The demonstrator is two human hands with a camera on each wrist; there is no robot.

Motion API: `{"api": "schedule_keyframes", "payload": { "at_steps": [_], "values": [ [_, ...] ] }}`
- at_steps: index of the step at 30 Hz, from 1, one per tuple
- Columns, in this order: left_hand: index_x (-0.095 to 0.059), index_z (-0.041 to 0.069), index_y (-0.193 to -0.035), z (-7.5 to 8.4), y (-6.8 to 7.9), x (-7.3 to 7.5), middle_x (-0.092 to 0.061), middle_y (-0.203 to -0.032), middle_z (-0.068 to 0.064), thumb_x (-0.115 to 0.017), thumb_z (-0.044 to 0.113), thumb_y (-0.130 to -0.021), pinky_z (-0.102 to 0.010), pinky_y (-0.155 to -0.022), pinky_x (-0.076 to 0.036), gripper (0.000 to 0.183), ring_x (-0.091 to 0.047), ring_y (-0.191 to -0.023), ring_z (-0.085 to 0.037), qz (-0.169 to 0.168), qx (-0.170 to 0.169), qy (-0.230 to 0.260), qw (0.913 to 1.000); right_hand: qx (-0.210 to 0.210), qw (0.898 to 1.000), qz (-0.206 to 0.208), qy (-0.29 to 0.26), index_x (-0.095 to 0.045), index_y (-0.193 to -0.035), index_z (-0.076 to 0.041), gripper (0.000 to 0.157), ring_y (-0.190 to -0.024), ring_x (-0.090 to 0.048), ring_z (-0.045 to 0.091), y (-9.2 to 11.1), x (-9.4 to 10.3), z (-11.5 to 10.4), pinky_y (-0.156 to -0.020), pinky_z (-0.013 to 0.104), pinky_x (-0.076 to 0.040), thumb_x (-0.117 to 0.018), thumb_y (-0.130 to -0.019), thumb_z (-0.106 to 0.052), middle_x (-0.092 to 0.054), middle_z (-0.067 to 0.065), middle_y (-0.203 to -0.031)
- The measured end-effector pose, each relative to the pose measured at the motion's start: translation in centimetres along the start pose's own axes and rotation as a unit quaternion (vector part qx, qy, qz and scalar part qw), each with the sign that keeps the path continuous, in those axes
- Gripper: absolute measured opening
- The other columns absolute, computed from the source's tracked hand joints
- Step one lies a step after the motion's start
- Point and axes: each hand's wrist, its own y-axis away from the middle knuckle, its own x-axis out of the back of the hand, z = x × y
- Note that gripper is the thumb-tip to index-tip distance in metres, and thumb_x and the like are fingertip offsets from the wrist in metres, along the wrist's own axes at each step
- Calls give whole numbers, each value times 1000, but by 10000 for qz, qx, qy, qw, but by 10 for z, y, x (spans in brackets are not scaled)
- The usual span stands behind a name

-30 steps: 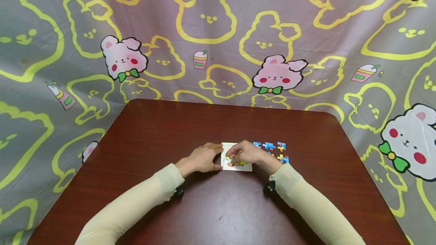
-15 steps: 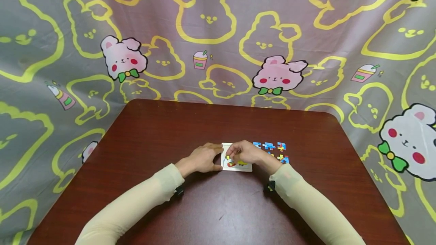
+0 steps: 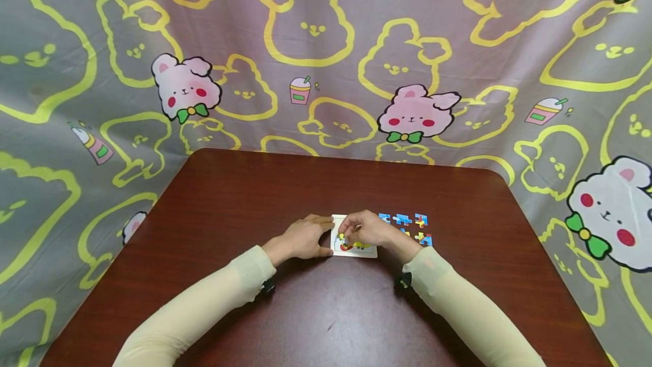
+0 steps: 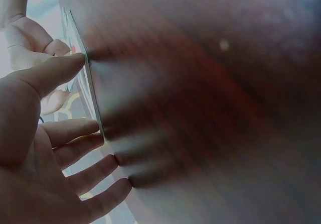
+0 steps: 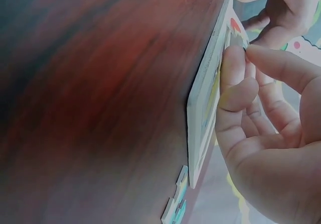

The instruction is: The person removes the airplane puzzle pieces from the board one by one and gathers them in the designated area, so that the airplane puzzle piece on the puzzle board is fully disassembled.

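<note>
A pale puzzle board [image 3: 355, 252] lies flat on the table, with part of a colourful picture [image 3: 363, 245] visible in its recess. My left hand [image 3: 304, 237] rests at the board's left side, its thumb and fingers spread apart and touching the edge. Over the board, my right hand [image 3: 368, 227] pinches a small puzzle piece [image 5: 237, 39] between thumb and fingers, low against the surface. Most of that piece is covered by the fingers, and the hand also hides the board's upper right part.
Several loose puzzle pieces [image 3: 402, 219], mostly blue with yellow and red, lie to the right of the board. My right forearm covers some of them. The brown table [image 3: 326, 310] meets a patterned curtain [image 3: 326, 72] at its back and sides.
My right fingers have shifted slightly over the board, showing a little more of the picture beneath them. My left hand, the board and the loose pieces stay where they were.
</note>
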Motion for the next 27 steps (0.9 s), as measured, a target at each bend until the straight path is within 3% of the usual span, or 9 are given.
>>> {"api": "schedule_keyframes", "payload": {
  "at_steps": [14, 27],
  "values": [
    [-56, 11, -142, 0, 0, 0, -49, -154, -4, -76, 44, -84, -54, -108, -45, 69, -43, -143, -26, 8, 7, 64, 10000, -35, 10000, -28, 34, -73, -100, -4, 24, -74, -66, 12, 8, 17, 7, -62, 26, -53, -74, -77, 2, -73, 8, -85],
    [-55, 12, -143, 1, 0, 0, -48, -154, -3, -75, 45, -85, -54, -108, -45, 70, -43, -144, -26, -51, 46, -49, 10000, -334, 9992, -14, -204, -72, -102, -3, 20, -66, -59, 16, 29, 36, 19, -54, 28, -48, -69, -83, 0, -72, 7, -85]
  ]
}}
